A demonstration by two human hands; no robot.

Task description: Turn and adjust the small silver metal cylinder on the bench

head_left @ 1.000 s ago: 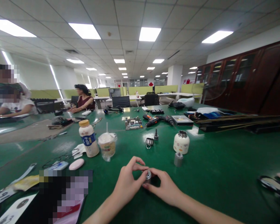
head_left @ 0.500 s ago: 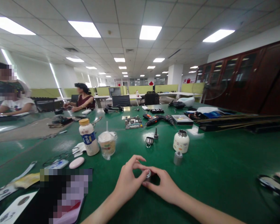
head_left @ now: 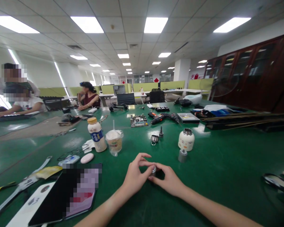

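Low over the green table (head_left: 203, 183), my left hand (head_left: 137, 171) and my right hand (head_left: 168, 181) meet at their fingertips around a small silver metal cylinder (head_left: 153, 171). Thumb and fingers of both hands pinch it from either side, hiding most of its body. Beyond them lie a small shiny metal cup-like part (head_left: 154, 139) and a dark pointed metal piece (head_left: 161, 132) standing upright. To the right, a grey metal cylinder (head_left: 182, 156) with a knob on top stands in front of a cream, open-mouthed flask (head_left: 186, 140).
Left of my hands are a milk bottle (head_left: 97, 135), a plastic drink cup (head_left: 114, 142), a pink oval object (head_left: 87, 158) and a tablet-like device (head_left: 82, 192). Farther back sit a circuit board (head_left: 139, 120), power drills (head_left: 157, 118) and a flat box (head_left: 188, 118). People sit at the far left.
The view has shifted slightly, so things appear a little farther right and higher. My hands keep the same pinch on the metal cylinder. A seated person's hand has risen toward the head.
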